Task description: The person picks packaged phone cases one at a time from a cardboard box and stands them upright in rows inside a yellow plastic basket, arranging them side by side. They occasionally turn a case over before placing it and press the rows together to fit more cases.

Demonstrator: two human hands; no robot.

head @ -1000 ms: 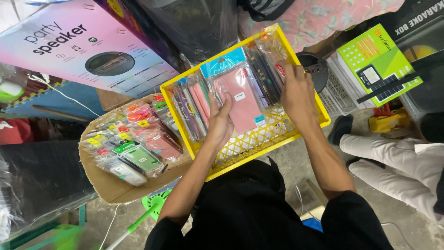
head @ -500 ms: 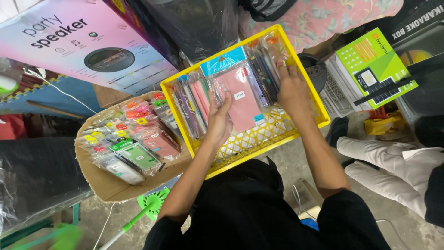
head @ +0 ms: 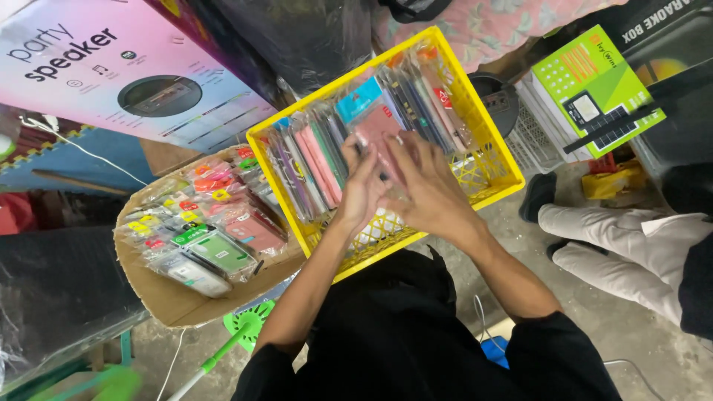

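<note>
A yellow plastic basket (head: 496,172) sits in front of me, packed with upright rows of phone cases in clear sleeves. Both hands are inside it, close together over a pink packaged case (head: 376,122). My left hand (head: 362,187) presses the case from the left with its fingers bent onto it. My right hand (head: 425,178) lies across the case's front and right side. The lower part of the pink case is hidden under my hands.
An open cardboard box (head: 165,297) of several packaged cases stands left of the basket. A big speaker carton (head: 111,74) lies at the back left, a green box (head: 594,89) at the right. Another person's legs in light trousers (head: 624,245) are on the right.
My right hand has moved left from the basket's right rows to meet my left hand over the pink case. The view has shifted, so the basket sits further right and lower.
</note>
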